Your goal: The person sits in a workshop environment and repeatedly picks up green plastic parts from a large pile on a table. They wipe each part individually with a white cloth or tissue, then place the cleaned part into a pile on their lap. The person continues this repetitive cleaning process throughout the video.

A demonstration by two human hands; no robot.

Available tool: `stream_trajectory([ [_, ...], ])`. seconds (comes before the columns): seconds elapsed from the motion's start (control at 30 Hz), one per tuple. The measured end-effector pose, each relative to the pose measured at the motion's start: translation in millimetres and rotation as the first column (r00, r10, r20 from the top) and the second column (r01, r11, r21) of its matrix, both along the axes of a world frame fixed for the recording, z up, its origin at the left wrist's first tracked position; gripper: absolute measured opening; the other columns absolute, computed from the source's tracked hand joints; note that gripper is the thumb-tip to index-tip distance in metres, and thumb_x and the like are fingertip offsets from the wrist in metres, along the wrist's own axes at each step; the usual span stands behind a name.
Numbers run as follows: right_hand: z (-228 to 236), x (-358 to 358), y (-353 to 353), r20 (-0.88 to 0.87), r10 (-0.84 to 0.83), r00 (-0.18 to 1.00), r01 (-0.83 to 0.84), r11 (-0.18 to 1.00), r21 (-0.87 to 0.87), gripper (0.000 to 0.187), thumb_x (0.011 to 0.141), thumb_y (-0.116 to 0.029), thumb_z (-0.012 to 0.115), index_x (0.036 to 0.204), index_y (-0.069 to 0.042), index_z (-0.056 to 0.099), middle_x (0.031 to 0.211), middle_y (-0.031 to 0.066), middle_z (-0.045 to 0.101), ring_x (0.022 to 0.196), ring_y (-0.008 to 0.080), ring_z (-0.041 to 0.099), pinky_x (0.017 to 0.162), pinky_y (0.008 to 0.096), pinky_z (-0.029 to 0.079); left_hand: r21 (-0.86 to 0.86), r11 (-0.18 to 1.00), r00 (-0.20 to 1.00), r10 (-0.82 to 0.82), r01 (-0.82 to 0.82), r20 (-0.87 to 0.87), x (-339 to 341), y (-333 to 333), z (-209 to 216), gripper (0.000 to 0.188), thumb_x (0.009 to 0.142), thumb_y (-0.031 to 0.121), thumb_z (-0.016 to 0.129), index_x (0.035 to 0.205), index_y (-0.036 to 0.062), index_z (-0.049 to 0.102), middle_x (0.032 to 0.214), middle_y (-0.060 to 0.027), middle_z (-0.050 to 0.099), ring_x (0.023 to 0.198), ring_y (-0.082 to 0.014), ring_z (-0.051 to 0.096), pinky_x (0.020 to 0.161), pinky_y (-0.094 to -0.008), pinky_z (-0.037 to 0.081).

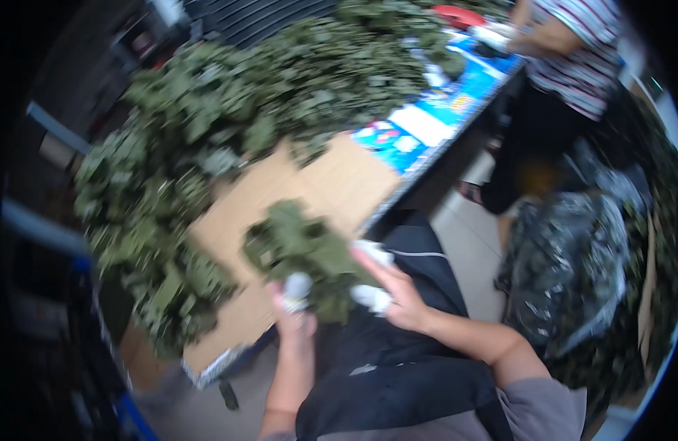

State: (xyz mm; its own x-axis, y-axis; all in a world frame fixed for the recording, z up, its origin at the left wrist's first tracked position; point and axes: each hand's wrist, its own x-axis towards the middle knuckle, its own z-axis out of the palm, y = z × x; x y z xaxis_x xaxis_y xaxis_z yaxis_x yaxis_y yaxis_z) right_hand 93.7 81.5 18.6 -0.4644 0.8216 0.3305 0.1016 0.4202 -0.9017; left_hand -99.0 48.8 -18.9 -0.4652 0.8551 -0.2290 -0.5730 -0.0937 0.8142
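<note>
A bunch of broad green leaves (309,246) is in front of me at the near edge of the cardboard, its outline smeared by motion. Closed on its near left side is my left hand (295,312), with a white wrap on the thumb and the other fingers hidden. My right hand (401,294) is at the right side of the bunch, thumb and fingers spread apart. White wraps cover its fingertips too. Whether those fingertips touch the leaves is too blurred to tell.
Flat brown cardboard (339,180) covers part of the table, beside a blue printed cover (464,92). Leaves are heaped (280,88) along the far and left sides. A co-worker (567,66) in a striped top stands at far right. Bagged leaves (567,257) rest at my right.
</note>
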Motion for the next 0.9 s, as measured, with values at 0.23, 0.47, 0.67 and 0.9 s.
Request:
stream_trajectory([
  [0.23, 6, 7, -19, 0.007, -0.015, 1.0, 0.015, 0.999, 0.028, 0.056, 0.082, -0.013, 0.061, 0.132, -0.001, 0.04, 0.134, 0.0204, 0.04, 0.126, 0.0325, 0.038, 0.103, 0.0345, 0.029, 0.098, 0.994, 0.998, -0.041, 0.045, -0.038, 11, -1, 16, 0.046, 0.086, 0.007, 0.056, 0.128, 0.0049, 0.036, 0.122, -0.0071, 0.047, 0.112, -0.0178, 0.047, 0.096, -0.0315, 0.038],
  [0.47, 1, 2, -19, -0.054, -0.072, 0.996, 0.074, 0.996, 0.039, 0.056, 0.082, -0.013, 0.062, 0.131, 0.004, 0.04, 0.134, 0.0233, 0.039, 0.125, 0.0349, 0.038, 0.102, 0.0364, 0.029, 0.004, 0.985, 0.985, -0.172, 0.172, -0.004, 22, -1, 23, 0.069, 0.08, 0.002, 0.06, 0.137, 0.0094, 0.02, 0.13, -0.0084, 0.039, 0.117, -0.0185, 0.043, 0.097, -0.0318, 0.038],
  [0.67, 3, -4, -26, 0.042, -0.035, 0.999, 0.028, 0.989, 0.148, 0.056, 0.081, -0.013, 0.062, 0.131, 0.0, 0.041, 0.136, 0.0257, 0.034, 0.122, 0.0394, 0.04, 0.098, 0.0368, 0.035, 0.045, 0.969, 0.955, -0.231, 0.243, -0.187, 23, -4, 9, 0.075, 0.082, 0.007, 0.061, 0.14, 0.015, 0.014, 0.131, -0.0098, 0.037, 0.119, -0.0203, 0.042, 0.097, -0.0342, 0.039],
  [0.9, 8, -5, -23, 0.134, -0.038, 0.99, 0.008, 0.976, 0.217, 0.058, 0.081, -0.011, 0.062, 0.133, -0.001, 0.039, 0.136, 0.0265, 0.033, 0.121, 0.0402, 0.041, 0.095, 0.0369, 0.038, 0.044, 0.975, 0.966, -0.207, 0.216, -0.154, 20, -4, 13, 0.072, 0.077, 0.005, 0.067, 0.134, 0.0094, 0.023, 0.127, -0.0102, 0.041, 0.113, -0.0219, 0.047, 0.094, -0.0342, 0.041],
])
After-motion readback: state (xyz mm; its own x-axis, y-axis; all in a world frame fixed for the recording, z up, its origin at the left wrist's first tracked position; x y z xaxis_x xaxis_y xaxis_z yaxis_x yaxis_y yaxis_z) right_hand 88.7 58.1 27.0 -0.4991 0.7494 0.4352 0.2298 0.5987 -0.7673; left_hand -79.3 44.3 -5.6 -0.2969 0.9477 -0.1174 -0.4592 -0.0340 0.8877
